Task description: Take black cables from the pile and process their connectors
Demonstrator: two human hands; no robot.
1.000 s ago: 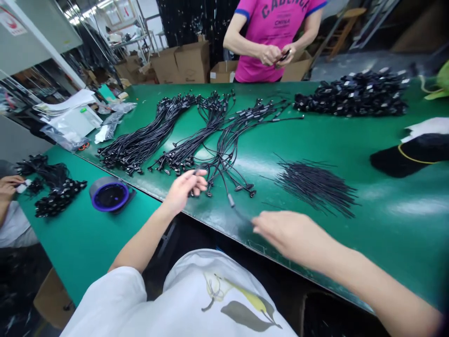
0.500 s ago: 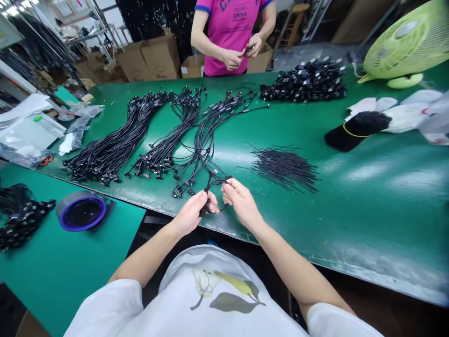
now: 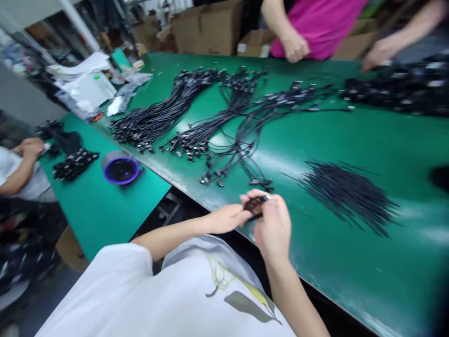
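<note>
My left hand (image 3: 228,218) and my right hand (image 3: 272,226) meet at the near edge of the green table (image 3: 351,248), both closed on a small coiled black cable (image 3: 255,206) held between them. Just beyond my hands lie loose black cables with connectors (image 3: 231,150), spread in fanned bunches across the table (image 3: 168,112). A pile of thin black ties (image 3: 345,194) lies to the right of my hands.
A tape roll with a purple core (image 3: 121,169) sits on a lower green table (image 3: 94,210) at left. A person in pink (image 3: 315,23) stands across the table, hand reaching a heap of bundled cables (image 3: 403,89). Another person's arm (image 3: 21,164) at far left. Cardboard boxes (image 3: 206,25) behind.
My hands have drawn the cable off the table and wound it into a small coil held closer to me. The view has swung left and down. The person opposite now reaches to the bundled heap.
</note>
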